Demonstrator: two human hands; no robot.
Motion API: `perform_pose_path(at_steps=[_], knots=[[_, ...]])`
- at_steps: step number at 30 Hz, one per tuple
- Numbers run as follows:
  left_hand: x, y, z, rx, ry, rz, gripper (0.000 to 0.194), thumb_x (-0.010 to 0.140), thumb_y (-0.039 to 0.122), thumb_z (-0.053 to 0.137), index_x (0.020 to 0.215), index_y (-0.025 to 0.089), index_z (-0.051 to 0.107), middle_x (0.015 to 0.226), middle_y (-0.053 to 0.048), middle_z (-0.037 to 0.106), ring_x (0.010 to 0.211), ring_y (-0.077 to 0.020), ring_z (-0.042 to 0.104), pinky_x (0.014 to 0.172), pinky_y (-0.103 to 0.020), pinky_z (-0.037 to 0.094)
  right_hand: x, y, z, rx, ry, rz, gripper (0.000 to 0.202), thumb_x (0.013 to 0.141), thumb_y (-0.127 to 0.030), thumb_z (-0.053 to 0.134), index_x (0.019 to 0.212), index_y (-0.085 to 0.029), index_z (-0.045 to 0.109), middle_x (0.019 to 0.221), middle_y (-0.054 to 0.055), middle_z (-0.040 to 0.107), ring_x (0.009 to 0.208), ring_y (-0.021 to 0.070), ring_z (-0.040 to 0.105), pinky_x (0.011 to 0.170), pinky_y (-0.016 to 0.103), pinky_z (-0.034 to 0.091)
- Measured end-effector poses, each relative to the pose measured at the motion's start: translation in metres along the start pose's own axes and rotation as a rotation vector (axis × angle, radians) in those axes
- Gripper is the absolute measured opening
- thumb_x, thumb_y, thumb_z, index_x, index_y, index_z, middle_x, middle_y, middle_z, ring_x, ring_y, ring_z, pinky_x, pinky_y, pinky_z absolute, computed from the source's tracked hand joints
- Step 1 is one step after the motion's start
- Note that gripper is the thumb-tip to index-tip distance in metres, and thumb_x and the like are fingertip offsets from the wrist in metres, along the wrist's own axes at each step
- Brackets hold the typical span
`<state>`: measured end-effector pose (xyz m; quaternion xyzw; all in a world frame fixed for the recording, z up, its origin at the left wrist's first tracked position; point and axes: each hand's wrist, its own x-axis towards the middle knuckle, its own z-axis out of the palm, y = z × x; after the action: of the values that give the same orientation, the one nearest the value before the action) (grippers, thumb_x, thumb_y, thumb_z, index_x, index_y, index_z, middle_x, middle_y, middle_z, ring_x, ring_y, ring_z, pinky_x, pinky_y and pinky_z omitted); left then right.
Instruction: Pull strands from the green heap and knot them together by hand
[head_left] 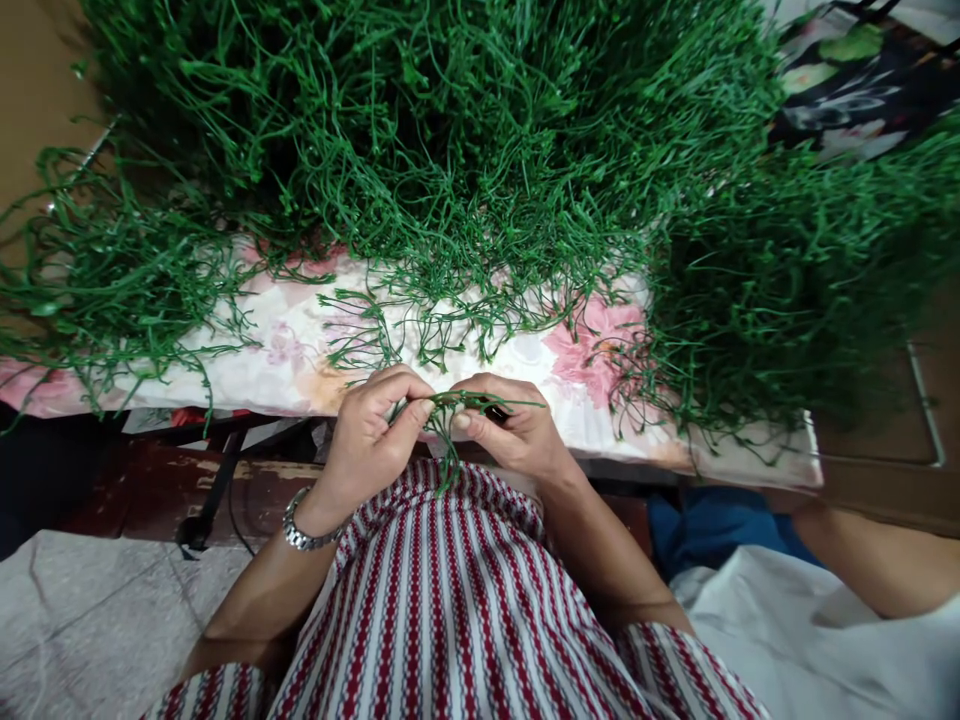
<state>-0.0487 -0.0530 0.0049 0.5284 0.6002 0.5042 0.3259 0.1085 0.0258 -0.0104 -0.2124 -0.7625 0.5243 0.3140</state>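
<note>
My left hand (380, 428) pinches a few thin green stems (447, 450) between thumb and forefinger, just above my lap at the table's near edge. My right hand (516, 428) closes on the same stems from the other side, its thumb bent toward the forefinger. The stems are branched and look like plastic; one points right across my right hand, while others dangle below the fingers. Just beyond both hands, loose stems (480, 310) of the same kind spill over a flowered cloth (289, 345) from a big green heap (450, 120).
Smaller heaps of stems lie at the left (127, 280) and right (795, 300) of the table. A dark flowered fabric (855, 80) is at the far right. Beside me on the right, another person's arm (885, 560) rests near white cloth. Dark metal legs (214, 480) stand under the table.
</note>
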Motion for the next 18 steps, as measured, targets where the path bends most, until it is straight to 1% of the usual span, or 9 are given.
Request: perform_pose_path(at_steps=[3, 6, 7, 10, 14, 16, 18], knots=[[0.0, -0.001, 0.001, 0.072, 0.015, 0.059, 0.011, 0.079, 0.016, 0.053, 0.071, 0.018, 0.059, 0.069, -0.001, 0.055, 0.07, -0.0155, 0.051, 0.066, -0.028, 0.038, 0.001, -0.003, -0.004, -0.057, -0.034, -0.033, 0.015, 0.085, -0.024, 0.052, 0.089, -0.013, 0.062, 0.077, 0.004, 0.063, 0.063, 0.009, 0.056, 0.059, 0.02, 0.044], [-0.002, 0.001, 0.001, 0.185, 0.055, 0.154, 0.01, 0.079, 0.014, 0.052, 0.073, 0.019, 0.059, 0.072, -0.002, 0.057, 0.073, -0.0168, 0.053, 0.071, -0.03, 0.039, 0.002, -0.005, -0.004, -0.155, -0.044, -0.061, 0.013, 0.085, -0.022, 0.051, 0.084, -0.013, 0.06, 0.071, 0.002, 0.06, 0.062, 0.0088, 0.054, 0.059, 0.02, 0.043], [-0.002, 0.002, 0.001, 0.208, 0.049, 0.177, 0.01, 0.078, 0.014, 0.052, 0.075, 0.019, 0.06, 0.073, -0.002, 0.057, 0.075, -0.0173, 0.053, 0.072, -0.03, 0.039, 0.002, -0.005, -0.004, -0.19, -0.047, -0.066, 0.013, 0.086, -0.022, 0.051, 0.083, -0.014, 0.06, 0.07, 0.002, 0.059, 0.061, 0.0088, 0.053, 0.058, 0.02, 0.042], [-0.001, 0.005, -0.002, 0.229, -0.039, 0.174, 0.007, 0.078, 0.016, 0.053, 0.077, 0.019, 0.059, 0.073, -0.002, 0.058, 0.074, -0.0174, 0.053, 0.072, -0.03, 0.039, 0.002, -0.003, 0.0, -0.282, -0.069, -0.111, 0.016, 0.087, -0.023, 0.048, 0.078, -0.015, 0.058, 0.067, 0.001, 0.057, 0.06, 0.0095, 0.051, 0.057, 0.021, 0.04], [0.005, 0.004, -0.008, 0.246, -0.202, 0.091, 0.006, 0.078, 0.02, 0.054, 0.075, 0.018, 0.058, 0.071, -0.001, 0.058, 0.07, -0.0159, 0.053, 0.067, -0.027, 0.038, 0.002, 0.001, 0.002, -0.417, -0.118, -0.21, 0.015, 0.088, -0.022, 0.046, 0.077, -0.016, 0.055, 0.067, 0.002, 0.056, 0.059, 0.0104, 0.049, 0.056, 0.022, 0.037], [0.008, 0.002, -0.012, 0.253, -0.282, 0.082, 0.008, 0.078, 0.018, 0.052, 0.073, 0.018, 0.058, 0.07, -0.001, 0.058, 0.069, -0.0152, 0.052, 0.065, -0.026, 0.037, 0.002, 0.001, 0.0, -0.493, -0.174, -0.234, 0.015, 0.088, -0.022, 0.044, 0.078, -0.016, 0.054, 0.067, 0.002, 0.056, 0.06, 0.0109, 0.049, 0.056, 0.022, 0.036], [0.011, 0.001, -0.014, 0.292, -0.331, 0.132, 0.011, 0.078, 0.015, 0.05, 0.071, 0.018, 0.058, 0.068, -0.001, 0.056, 0.068, -0.0149, 0.051, 0.065, -0.027, 0.036, 0.003, -0.002, -0.004, -0.576, -0.258, -0.236, 0.015, 0.087, -0.023, 0.044, 0.078, -0.017, 0.053, 0.068, 0.002, 0.056, 0.059, 0.011, 0.048, 0.054, 0.023, 0.034]])
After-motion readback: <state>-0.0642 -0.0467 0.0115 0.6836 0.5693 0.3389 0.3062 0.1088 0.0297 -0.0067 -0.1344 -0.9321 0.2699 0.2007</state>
